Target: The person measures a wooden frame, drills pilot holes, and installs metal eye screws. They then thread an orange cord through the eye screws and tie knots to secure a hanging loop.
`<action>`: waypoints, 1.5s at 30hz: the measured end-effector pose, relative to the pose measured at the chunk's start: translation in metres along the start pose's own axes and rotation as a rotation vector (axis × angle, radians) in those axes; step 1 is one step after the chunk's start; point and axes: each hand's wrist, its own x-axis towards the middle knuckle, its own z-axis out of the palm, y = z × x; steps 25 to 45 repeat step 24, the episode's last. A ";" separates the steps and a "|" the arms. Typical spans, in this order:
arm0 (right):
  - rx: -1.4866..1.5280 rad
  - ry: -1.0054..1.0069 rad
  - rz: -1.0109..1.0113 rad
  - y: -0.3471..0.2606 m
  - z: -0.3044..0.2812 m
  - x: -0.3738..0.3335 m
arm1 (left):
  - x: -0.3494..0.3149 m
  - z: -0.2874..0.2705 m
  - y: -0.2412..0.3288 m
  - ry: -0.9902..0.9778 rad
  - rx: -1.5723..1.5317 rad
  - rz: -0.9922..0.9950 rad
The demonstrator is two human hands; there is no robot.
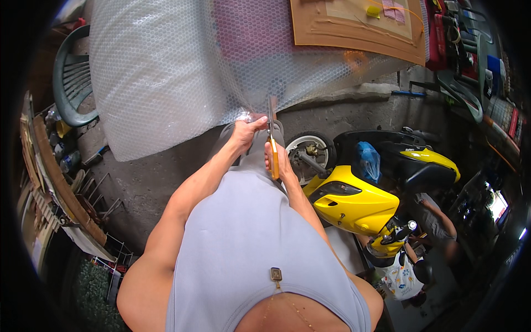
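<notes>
A large sheet of bubble wrap spreads over the work surface in front of me and hangs over its near edge. My left hand is closed on that near edge, thumb on top. Just beside it, my right hand grips a pair of yellow-handled shears, fingers wrapped round the handle. The dark, narrow blades point away from me and meet the edge of the wrap close to my left thumb. How far apart the blades are is too small to tell.
A brown cardboard panel lies on the wrap at the far right. Close on my right stands a yellow and black scooter with a blue plastic bag on it. A green plastic chair is at the left. Two people are at the lower right.
</notes>
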 end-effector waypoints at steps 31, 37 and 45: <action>0.000 0.012 0.017 -0.044 0.005 0.038 | 0.004 -0.032 0.016 -0.183 0.176 -0.089; 0.000 0.012 0.017 -0.044 0.005 0.038 | 0.004 -0.032 0.016 -0.183 0.176 -0.089; 0.000 0.012 0.017 -0.044 0.005 0.038 | 0.004 -0.032 0.016 -0.183 0.176 -0.089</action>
